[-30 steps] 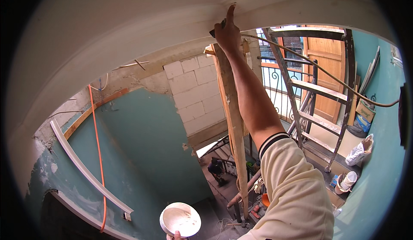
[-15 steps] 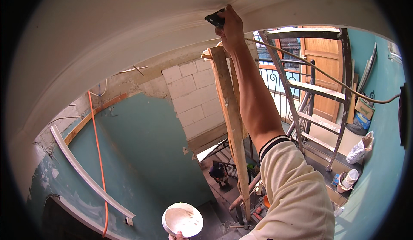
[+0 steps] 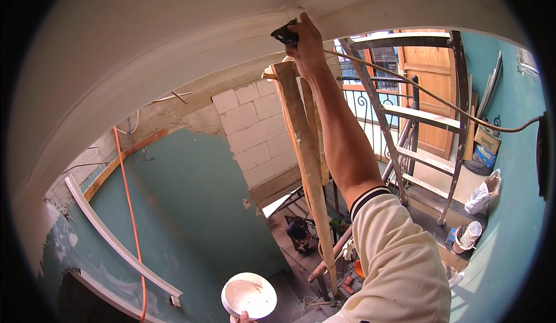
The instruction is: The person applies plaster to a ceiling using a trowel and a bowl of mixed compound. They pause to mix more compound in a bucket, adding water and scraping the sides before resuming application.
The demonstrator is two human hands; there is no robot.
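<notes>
Raised high, my right hand (image 3: 307, 44) grips a flat black scraper (image 3: 285, 33) with whitish smears. The scraper lies close under the white ceiling moulding (image 3: 191, 62); whether its edge touches I cannot tell. One finger points up toward the moulding's corner. Low in the picture, my left hand (image 3: 243, 317) holds a white bowl (image 3: 250, 295) by its near rim. Only fingertips of that hand show. Inside the bowl is a pale coating or paste, bright with glare.
A wooden post (image 3: 307, 166) stands beside my right forearm. Right of it are a paint-spattered ladder (image 3: 423, 117), a hanging cable (image 3: 440, 96) and a bucket (image 3: 465, 242) on the steps. An orange hose (image 3: 131, 207) hangs at left. Far below, a person (image 3: 298, 231) crouches.
My right hand and the scraper have shifted slightly left and down along the moulding. The bowl has moved a little right in the picture, and the whole view has turned slightly.
</notes>
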